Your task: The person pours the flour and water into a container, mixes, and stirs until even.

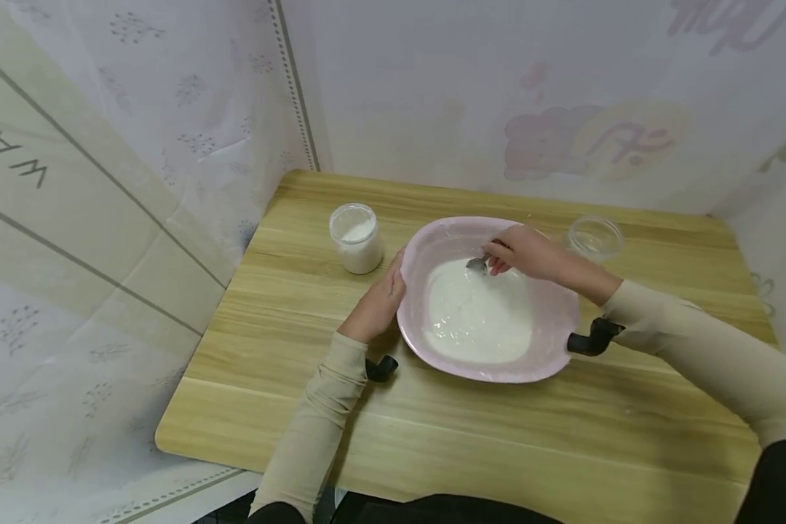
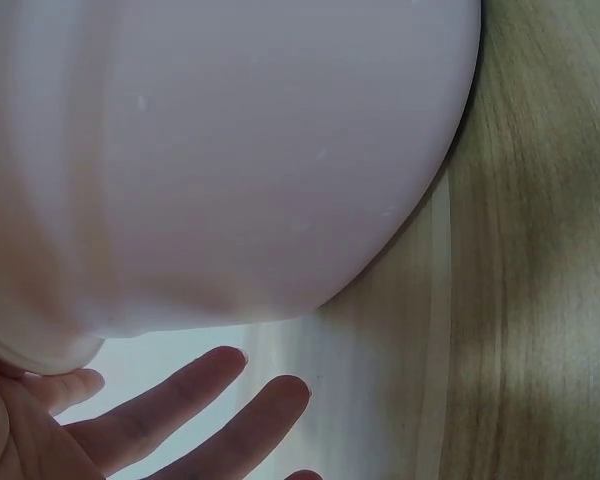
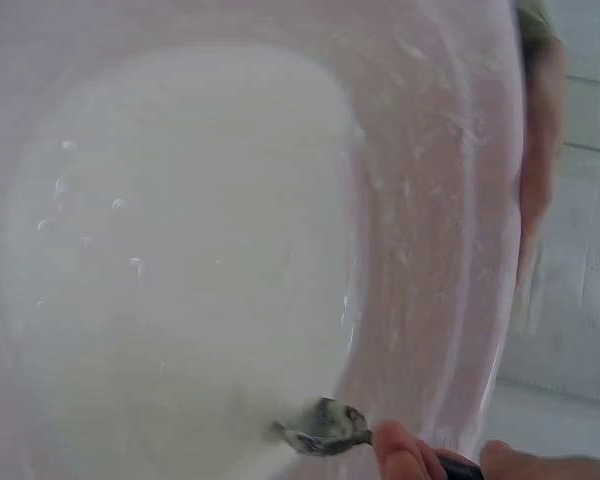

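Observation:
A pale pink oval basin [image 1: 557, 309] stands on the table, with a smooth white paste-like mixture [image 1: 478, 313] covering its bottom. My right hand [image 1: 527, 251] reaches over the far side and grips a small metal spoon [image 3: 325, 430] by its dark handle. The spoon's bowl, coated with white, is at the mixture's edge. At the basin's left side my left hand [image 1: 383, 298] rests against the outside of the rim. Its fingers [image 2: 260, 425] are straight and spread under the rim in the left wrist view; the thumb is hard to make out.
A clear jar of white powder [image 1: 359, 251] stands left of the basin, near my left fingertips. Behind my right wrist is a clear round container [image 1: 594, 236]. The wooden table [image 1: 249, 386] backs onto a wall with a printed covering [image 1: 432, 94].

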Available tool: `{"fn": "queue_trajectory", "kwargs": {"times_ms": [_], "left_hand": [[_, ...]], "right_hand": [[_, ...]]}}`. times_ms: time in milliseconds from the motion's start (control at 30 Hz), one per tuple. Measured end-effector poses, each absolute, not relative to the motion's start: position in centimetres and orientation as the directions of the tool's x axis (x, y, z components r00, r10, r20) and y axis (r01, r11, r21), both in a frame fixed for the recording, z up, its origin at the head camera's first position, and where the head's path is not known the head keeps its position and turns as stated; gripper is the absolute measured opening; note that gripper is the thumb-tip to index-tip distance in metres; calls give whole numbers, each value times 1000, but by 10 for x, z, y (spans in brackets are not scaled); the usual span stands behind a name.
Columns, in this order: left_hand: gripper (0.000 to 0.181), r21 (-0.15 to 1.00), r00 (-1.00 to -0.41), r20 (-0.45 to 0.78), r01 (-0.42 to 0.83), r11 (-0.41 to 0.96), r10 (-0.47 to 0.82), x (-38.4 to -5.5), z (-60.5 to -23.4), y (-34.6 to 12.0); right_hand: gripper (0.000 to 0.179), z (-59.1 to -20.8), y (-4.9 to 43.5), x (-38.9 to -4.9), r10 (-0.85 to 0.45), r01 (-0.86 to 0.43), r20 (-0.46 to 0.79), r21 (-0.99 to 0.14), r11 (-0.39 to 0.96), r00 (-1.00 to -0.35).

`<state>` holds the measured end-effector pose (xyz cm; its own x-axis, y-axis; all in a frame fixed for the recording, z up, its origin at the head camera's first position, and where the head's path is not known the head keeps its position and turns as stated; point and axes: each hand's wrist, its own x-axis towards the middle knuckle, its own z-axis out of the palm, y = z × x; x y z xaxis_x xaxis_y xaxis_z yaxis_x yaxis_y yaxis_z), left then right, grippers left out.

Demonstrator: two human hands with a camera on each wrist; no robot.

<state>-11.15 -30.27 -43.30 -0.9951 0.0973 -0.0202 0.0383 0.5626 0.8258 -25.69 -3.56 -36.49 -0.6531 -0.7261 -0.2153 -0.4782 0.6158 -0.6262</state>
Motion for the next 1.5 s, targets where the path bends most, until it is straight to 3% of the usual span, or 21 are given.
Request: {"fn": "queue_trajectory", "kwargs": {"times_ms": [200,267,500,633,800,933,1033,1233,1500], "left_hand": [[58,832,-993,-31,36,554,112,-112,-434,-301],[58,828,-993,-31,37,560,110,-112,-434,-301],[58,826,-995,-32,27,563,95,-112,-433,-302],[58,825,-993,-38,31,564,110,-111,-433,-301],[59,824,-996,-27,28,566,89,-112,-433,-301],[59,822,-995,-33,25,569,90,-111,-431,-301],[59,818,-995,-38,20,575,89,-111,-429,-302],[58,830,-996,-31,22,558,86,-110,-428,-302],[57,834,-995,-32,25,551,93,-109,-429,-301]], "right_hand": [[31,-364,-50,-232,-843,-614,-215,-600,513,-494],[31,-363,-52,-227,-852,-647,-236,-565,511,-467],[30,-360,-38,-243,-789,-719,-261,-324,614,-556],[30,-358,-19,-246,-776,-725,-295,-282,628,-558],[33,-351,-5,-237,-795,-690,-371,-400,603,-480],[32,-351,-5,-224,-795,-537,-481,-588,605,-370],[34,-359,-14,-213,-816,-442,-474,-686,578,-331],[34,-373,-44,-207,-862,-457,-313,-747,483,-399],[31,-364,-44,-233,-809,-538,-238,-642,546,-537]]}}
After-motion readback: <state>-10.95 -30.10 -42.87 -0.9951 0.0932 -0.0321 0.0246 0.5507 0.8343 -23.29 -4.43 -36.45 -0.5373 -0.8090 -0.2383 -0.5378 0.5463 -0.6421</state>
